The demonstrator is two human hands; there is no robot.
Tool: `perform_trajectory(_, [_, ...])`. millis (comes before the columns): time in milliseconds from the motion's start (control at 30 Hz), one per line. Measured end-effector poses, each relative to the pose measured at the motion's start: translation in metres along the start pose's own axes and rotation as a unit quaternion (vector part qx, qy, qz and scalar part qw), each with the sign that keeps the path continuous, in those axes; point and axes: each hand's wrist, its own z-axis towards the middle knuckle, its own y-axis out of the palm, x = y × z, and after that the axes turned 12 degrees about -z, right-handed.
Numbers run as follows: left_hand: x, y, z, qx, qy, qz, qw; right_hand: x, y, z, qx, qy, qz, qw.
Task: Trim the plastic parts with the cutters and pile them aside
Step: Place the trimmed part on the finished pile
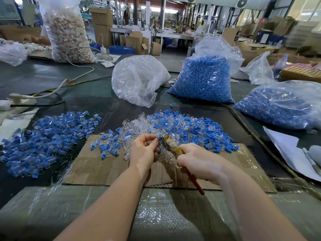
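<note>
My right hand [196,162] grips the cutters [171,145], whose red handle sticks out below my palm and whose tape-wrapped jaws point up-left. My left hand [144,150] pinches a small blue and clear plastic part [159,139] right at the jaws. A heap of loose blue and clear parts [175,126] lies just beyond my hands. A second, wider pile of blue-and-clear parts [50,138] spreads over the table at the left. A smaller scatter of the same parts [109,145] sits on the cardboard sheet [97,167] under my hands.
Two clear bags of blue pieces stand behind the heap [203,79] and at the right [281,105]. A nearly empty clear bag [139,79] lies at centre back. White cables and a power strip [19,99] run at the left. Papers [288,152] lie at the right edge.
</note>
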Motion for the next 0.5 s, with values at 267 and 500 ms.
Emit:
perform_trajectory(267, [-0.0010,0.0011,-0.0004,0.000,0.001,-0.003,1.000,-0.0007,0.0017,-0.0001,0.022,-0.020,-0.064,0.998])
perform_trajectory(500, [-0.0005,0.0000,-0.0013,-0.001,0.001,-0.010,1.000,-0.0014,0.0005,-0.0021,0.017,-0.018,-0.037,0.999])
